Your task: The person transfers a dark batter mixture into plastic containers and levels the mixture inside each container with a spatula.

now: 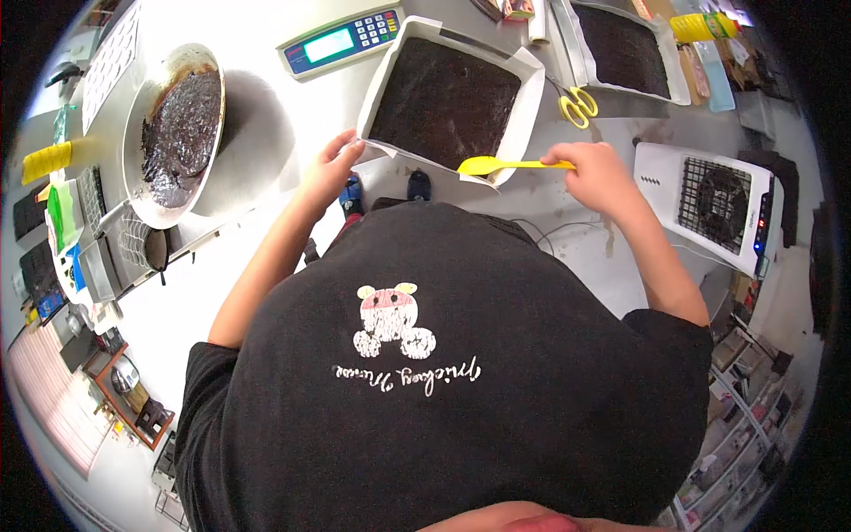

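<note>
A square baking pan (523, 105) lined with white paper holds a layer of dark brown batter. My left hand (333, 168) grips its near left corner, the thumb up against the rim and the other fingers mostly hidden. In my right hand (599, 176) is a yellow spatula (505, 166), held by the handle. Its blade rests at the near edge of the pan, by the paper lining. To the left, a large metal bowl (213, 173) contains more dark, sticky batter.
A digital scale (341, 43) stands behind the pan. Yellow-handled scissors (578, 107) lie to the right, near a second lined pan (678, 84) of dark batter. A yellow-capped bottle (705, 27) is at the far right. A white fan unit (651, 177) stands lower right.
</note>
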Demonstrator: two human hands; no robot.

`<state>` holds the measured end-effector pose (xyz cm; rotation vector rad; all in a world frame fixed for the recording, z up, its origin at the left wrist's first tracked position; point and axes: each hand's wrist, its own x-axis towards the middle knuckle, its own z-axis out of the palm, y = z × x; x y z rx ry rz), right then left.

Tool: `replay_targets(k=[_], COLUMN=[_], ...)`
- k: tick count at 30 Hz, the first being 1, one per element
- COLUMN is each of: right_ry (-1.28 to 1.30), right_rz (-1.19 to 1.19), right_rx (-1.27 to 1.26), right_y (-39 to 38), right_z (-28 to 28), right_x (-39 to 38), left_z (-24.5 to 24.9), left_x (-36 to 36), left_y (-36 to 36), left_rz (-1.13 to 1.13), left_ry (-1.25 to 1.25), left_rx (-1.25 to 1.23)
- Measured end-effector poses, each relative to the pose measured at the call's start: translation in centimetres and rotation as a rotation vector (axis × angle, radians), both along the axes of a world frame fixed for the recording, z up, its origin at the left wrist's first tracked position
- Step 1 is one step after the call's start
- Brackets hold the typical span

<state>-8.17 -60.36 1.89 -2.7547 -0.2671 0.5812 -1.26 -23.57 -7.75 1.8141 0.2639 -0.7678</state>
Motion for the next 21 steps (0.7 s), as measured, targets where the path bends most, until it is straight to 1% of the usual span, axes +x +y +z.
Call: replay_targets(k=[4, 6, 7, 9, 10, 12, 16, 18, 21], right_ry=[0.038, -0.074, -0.073, -0.1, -0.099, 0.028, 0.056, -0.027, -0.088], right_rz=[-0.008, -0.023, -0.024, 0.091, 0.095, 0.102, 0.12, 0.145, 0.159], right_rx=[-0.062, -0.066, -0.064, -0.088, -0.086, -0.119, -0.14, -0.194, -0.166], right_y=[1.3, 2.0, 2.0, 2.0, 1.9, 1.8, 2.1, 2.2, 2.3], right_z=[2.7, 2.6, 2.0, 0.8, 0.8, 0.8, 3.0, 3.4, 2.7], right_x=[2.5, 3.7, 4.0, 4.4, 4.3, 4.1, 4.9, 5.8, 7.1], left_z=[-0.4, -0.3, -0.2, 0.0, 0.2, 0.5, 0.1, -0.1, 0.0], left_x=[0.2, 0.2, 0.1, 0.1, 0.1, 0.0, -0.4, -0.4, -0.4], left_y=[0.4, 0.3, 0.3, 0.2, 0.1, 0.4, 0.9, 1.1, 1.3], left_rz=[0.012, -0.001, 0.008, 0.019, 0.017, 0.024, 0.039, 0.048, 0.034], left_ry=[0.002, 0.005, 0.004, 0.006, 0.001, 0.0, -0.019, -0.019, 0.01], left_rx=[-0.016, -0.009, -0.018, -0.025, -0.026, -0.024, -0.007, -0.002, 0.024])
